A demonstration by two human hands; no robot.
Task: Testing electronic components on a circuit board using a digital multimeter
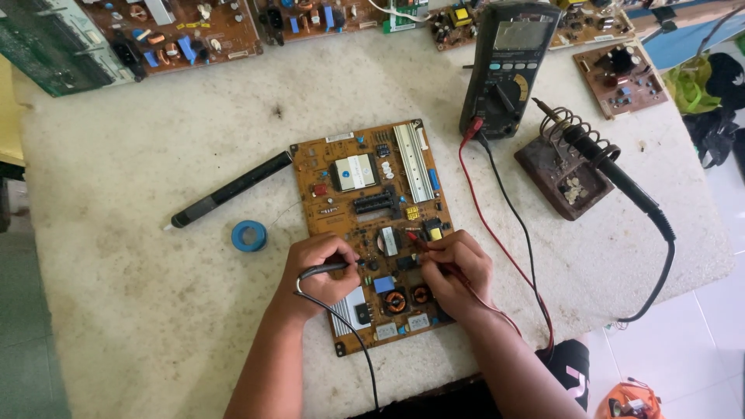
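Observation:
A brown circuit board (pixel 365 163) with heat sinks, coils and a transformer lies flat on the white worktable (pixel 132 256). My left hand (pixel 322 271) grips a black test probe (pixel 322 270), tip touching the board near its lower middle. My right hand (pixel 458 271) grips a red test probe (pixel 423 247), tip on the board beside a yellow component. Red and black leads (pixel 504 225) run from the probes to a dark multimeter (pixel 508 66) standing at the back, right of the board.
A soldering iron (pixel 613 171) rests in a coil stand on a rusty base (pixel 555 174). A black desoldering pump (pixel 233 188) and a blue tape roll (pixel 249 235) lie left of the board. Several other circuit boards (pixel 178 31) line the far edge.

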